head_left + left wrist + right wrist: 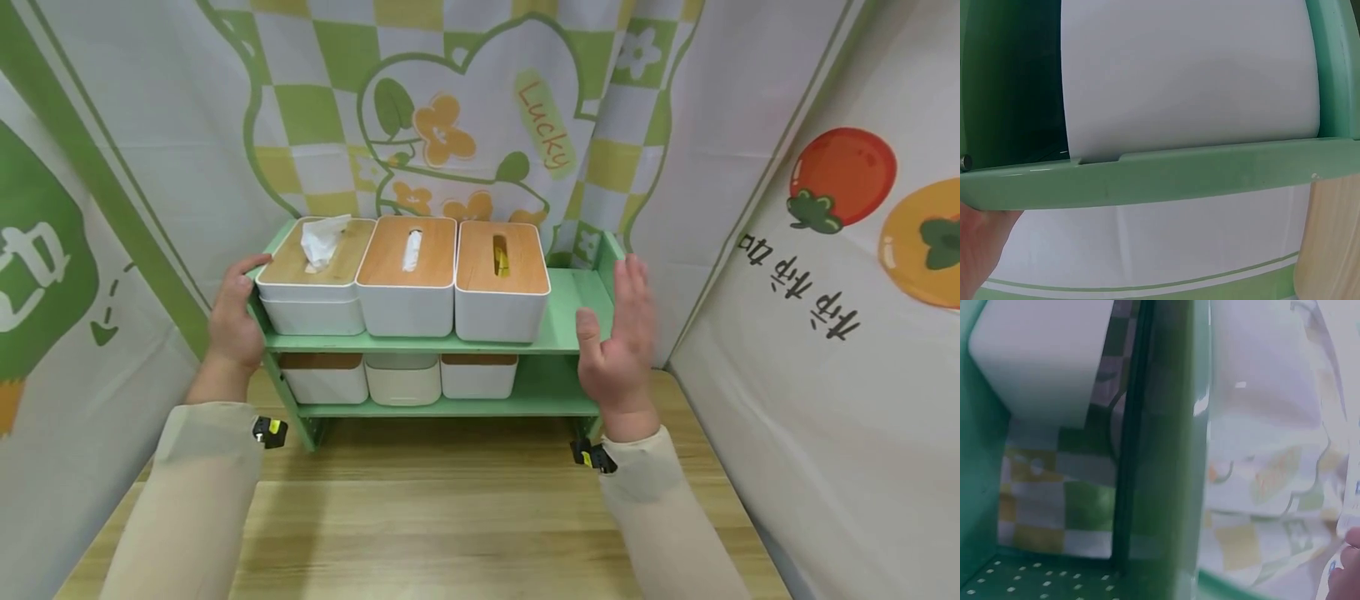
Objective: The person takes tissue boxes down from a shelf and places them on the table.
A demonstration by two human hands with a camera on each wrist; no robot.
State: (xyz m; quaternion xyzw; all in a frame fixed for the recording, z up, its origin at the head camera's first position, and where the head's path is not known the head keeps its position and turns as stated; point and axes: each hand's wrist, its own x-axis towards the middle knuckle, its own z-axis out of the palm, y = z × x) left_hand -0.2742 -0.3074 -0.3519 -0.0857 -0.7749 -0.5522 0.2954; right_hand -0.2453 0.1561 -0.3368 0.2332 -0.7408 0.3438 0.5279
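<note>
A two-tier green shelf (566, 333) stands on the wooden table. My left hand (236, 321) grips its left side panel (1147, 181) from outside, fingers bent at the top edge. By the right side panel (1175, 450), my right hand (622, 350) is raised with fingers straight and holds nothing. On the upper tier sit three white tissue boxes in a row: the left box (311, 312) with a tissue sticking out, the middle box (405, 308), and the right box (498, 312) with something yellow in its slot. All three have wooden lids.
On the lower tier are a white box (326, 383), a cream box (403, 383) and another white box (480, 379). A checked, printed curtain (337, 83) hangs behind the shelf. Printed walls close in both sides of the table (450, 517).
</note>
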